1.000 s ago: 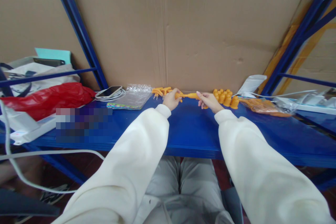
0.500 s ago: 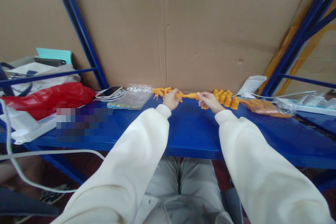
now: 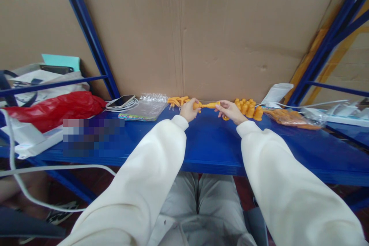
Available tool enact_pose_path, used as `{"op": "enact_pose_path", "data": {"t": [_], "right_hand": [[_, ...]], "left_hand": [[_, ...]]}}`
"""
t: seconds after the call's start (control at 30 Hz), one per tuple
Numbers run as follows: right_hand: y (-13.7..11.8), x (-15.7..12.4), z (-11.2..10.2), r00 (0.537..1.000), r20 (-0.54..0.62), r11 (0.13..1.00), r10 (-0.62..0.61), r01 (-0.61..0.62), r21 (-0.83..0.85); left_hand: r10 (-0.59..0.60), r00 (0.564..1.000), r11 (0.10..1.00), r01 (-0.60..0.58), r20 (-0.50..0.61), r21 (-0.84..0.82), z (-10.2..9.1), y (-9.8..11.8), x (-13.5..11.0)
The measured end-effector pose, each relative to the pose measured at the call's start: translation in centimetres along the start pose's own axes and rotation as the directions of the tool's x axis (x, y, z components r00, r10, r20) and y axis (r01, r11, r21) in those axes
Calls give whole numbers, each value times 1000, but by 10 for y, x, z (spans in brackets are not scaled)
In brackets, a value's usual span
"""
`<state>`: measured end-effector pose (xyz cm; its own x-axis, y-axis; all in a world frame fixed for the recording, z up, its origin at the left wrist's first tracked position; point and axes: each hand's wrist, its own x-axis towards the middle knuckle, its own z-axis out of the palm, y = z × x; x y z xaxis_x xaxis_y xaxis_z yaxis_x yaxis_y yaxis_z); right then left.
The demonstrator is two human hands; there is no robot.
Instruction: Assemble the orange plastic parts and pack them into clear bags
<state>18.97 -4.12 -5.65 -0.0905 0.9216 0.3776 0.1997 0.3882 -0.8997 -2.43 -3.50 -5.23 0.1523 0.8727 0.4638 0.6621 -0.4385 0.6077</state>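
Between my hands, level above the blue shelf, is a slim orange plastic piece (image 3: 208,105) with a narrow neck. My left hand (image 3: 188,110) is closed on its left end. At the other end, my right hand (image 3: 231,111) pinches the piece between thumb and fingers. Left of my left hand lie several orange handles with metal spirals (image 3: 175,101), like corkscrews. Several orange cup-shaped caps (image 3: 249,110) stand in a group just right of my right hand. Under the right fingers a small orange ring-like part (image 3: 225,118) shows, partly hidden.
Cardboard (image 3: 225,42) walls the back of the blue shelf (image 3: 213,150). To the left are a clear plastic packet (image 3: 150,109), a phone (image 3: 122,101) on a coiled white cable, and a red bag (image 3: 60,108). A bag of orange parts (image 3: 291,118) lies at right.
Both hands keep their hold on the orange piece in almost the same place. The right fingers have shifted slightly on its end. The view has moved a little.
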Motion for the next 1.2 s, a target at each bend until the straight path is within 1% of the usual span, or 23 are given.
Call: {"op": "enact_pose_path", "data": {"t": [0.2, 0.3, 0.37, 0.43, 0.53, 0.63, 0.7, 0.77, 0.83, 0.9, 0.97, 1.07, 1.2], "right_hand": [[-10, -4, 2, 996, -11, 995, 84, -84, -48], [-12, -4, 3, 993, -9, 990, 119, -119, -70], [-11, -4, 3, 993, -6, 990, 118, -118, -83], [-9, -3, 3, 997, -12, 990, 81, -81, -114], [-4, -2, 3, 996, -68, 978, -54, 39, -205], [0, -2, 2, 961, -146, 932, -235, 181, -313], [0, -1, 2, 934, -159, 885, -320, 235, -401], [0, -1, 2, 924, -150, 828, -353, 234, -509], [-2, -1, 2, 922, -152, 768, -357, 198, -609], [-2, 0, 2, 916, -171, 719, -362, 157, -677], [-2, 2, 3, 911, -187, 687, -367, 130, -714], [0, 4, 3, 909, -197, 667, -368, 110, -737], [4, 9, 0, 913, -216, 684, -346, 87, -724]], "left_hand": [[32, 999, 999, -32, 3, -43, 2, -3, 2], [29, 1000, 998, -28, 4, -55, 3, -4, 2], [15, 1000, 998, -14, 4, -54, 3, -4, 1], [1, 1000, 998, -1, 7, -56, 3, -2, 1], [-22, 999, 995, 25, 30, -96, 2, 1, 0], [-35, 998, 987, 43, 57, -153, 4, 2, 0], [-23, 998, 984, 34, 64, -175, 7, 2, 1], [-5, 997, 982, 19, 73, -186, 9, 2, 1], [6, 996, 981, 10, 83, -194, 11, 3, 1], [12, 996, 981, 5, 88, -195, 11, 4, 0], [18, 996, 983, -1, 90, -185, 11, 6, -1], [36, 995, 987, -21, 89, -162, 10, 8, -3], [60, 995, 990, -49, 75, -131, 10, 8, -4]]}}
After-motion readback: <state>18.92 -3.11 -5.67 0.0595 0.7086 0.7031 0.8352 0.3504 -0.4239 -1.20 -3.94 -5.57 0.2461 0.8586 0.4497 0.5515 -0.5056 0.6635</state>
